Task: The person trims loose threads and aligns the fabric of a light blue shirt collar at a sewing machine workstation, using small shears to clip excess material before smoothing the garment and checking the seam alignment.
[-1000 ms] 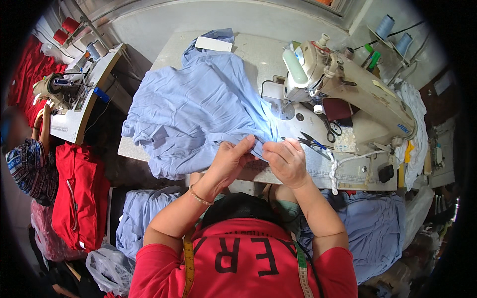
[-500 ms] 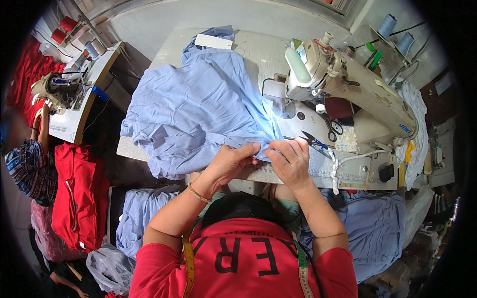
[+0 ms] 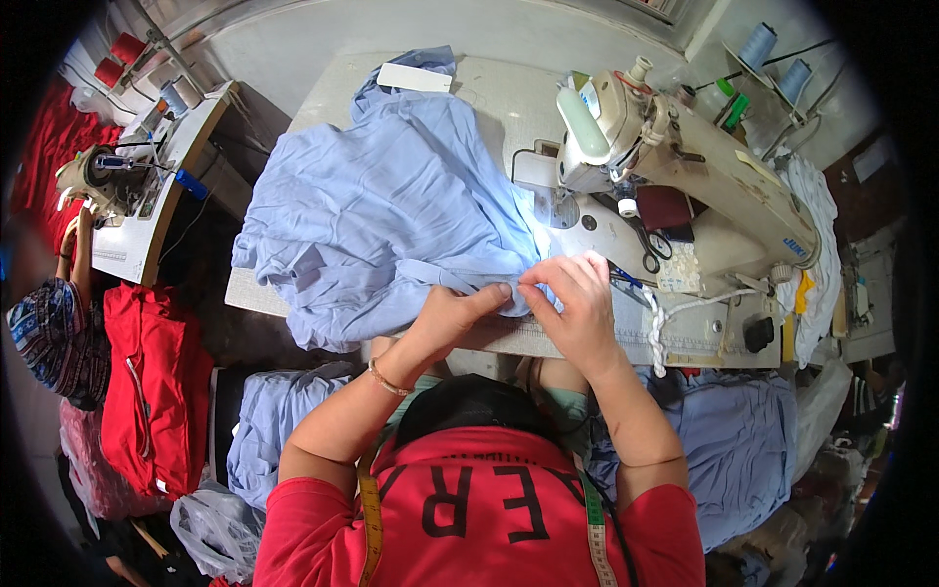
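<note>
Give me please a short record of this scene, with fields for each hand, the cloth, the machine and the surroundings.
left hand: pinches the fabric edge
right hand: grips the same edge, fingertips meeting the left
light blue garment: bunched over the sewing table
sewing machine: cream, right of the garment
scissors: on the machine bed
thread cones: behind the machine
red bag: on the left, beside the table

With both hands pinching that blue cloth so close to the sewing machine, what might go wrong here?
1. The right hand and left hand pinch the light blue garment not far from the sewing machine head; fingers could stray toward the needle area.
2. Much of the garment bunches loosely on the table and spills over its near edge, so its weight may drag the seam crooked.
3. The scissors lie just beyond the right hand and could snag the fabric.
</note>
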Demonstrator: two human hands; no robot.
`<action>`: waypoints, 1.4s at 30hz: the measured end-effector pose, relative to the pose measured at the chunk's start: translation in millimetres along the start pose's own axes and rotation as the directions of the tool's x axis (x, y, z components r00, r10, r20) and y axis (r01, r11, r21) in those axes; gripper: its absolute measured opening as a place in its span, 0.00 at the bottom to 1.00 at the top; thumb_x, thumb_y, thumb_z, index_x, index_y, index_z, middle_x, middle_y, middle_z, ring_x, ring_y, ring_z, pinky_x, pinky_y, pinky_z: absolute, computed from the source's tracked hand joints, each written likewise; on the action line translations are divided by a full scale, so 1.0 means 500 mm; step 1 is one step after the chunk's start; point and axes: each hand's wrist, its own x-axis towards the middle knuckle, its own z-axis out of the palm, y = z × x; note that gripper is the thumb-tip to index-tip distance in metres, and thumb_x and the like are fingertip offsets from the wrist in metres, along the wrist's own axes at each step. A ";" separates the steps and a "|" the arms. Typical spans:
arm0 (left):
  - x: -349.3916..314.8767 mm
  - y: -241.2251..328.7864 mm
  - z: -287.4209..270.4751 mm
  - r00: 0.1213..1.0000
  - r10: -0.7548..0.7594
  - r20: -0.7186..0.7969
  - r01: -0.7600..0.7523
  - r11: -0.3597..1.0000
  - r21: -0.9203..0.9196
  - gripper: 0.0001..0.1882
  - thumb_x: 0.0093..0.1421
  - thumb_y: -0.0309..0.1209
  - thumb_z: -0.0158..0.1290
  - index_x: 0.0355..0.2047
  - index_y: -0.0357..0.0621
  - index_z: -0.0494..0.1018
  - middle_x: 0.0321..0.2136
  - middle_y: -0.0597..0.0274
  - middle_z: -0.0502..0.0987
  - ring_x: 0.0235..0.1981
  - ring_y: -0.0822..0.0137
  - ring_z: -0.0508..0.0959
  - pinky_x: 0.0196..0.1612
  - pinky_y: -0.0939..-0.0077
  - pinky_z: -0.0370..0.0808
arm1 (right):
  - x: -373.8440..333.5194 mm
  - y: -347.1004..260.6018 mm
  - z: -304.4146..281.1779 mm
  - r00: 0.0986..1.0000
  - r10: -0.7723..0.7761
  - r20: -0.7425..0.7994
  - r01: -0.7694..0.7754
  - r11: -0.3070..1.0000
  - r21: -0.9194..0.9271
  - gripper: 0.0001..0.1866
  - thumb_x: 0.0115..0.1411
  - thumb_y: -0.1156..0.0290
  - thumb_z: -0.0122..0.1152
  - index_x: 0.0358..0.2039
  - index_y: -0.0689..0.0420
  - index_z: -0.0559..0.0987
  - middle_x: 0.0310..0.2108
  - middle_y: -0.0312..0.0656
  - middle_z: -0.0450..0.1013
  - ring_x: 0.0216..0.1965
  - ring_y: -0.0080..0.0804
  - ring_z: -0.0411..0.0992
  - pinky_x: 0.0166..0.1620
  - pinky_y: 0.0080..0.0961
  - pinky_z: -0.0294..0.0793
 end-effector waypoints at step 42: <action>0.016 -0.005 -0.045 0.998 -0.039 -0.040 0.055 0.795 0.604 0.11 0.57 0.33 0.54 0.34 0.37 0.76 0.26 0.68 0.76 0.27 0.79 0.70 0.30 0.82 0.69 | -0.026 -0.005 0.033 0.909 0.316 0.271 -0.414 0.623 0.664 0.04 0.57 0.73 0.53 0.31 0.59 0.70 0.26 0.43 0.67 0.23 0.35 0.68 0.28 0.24 0.67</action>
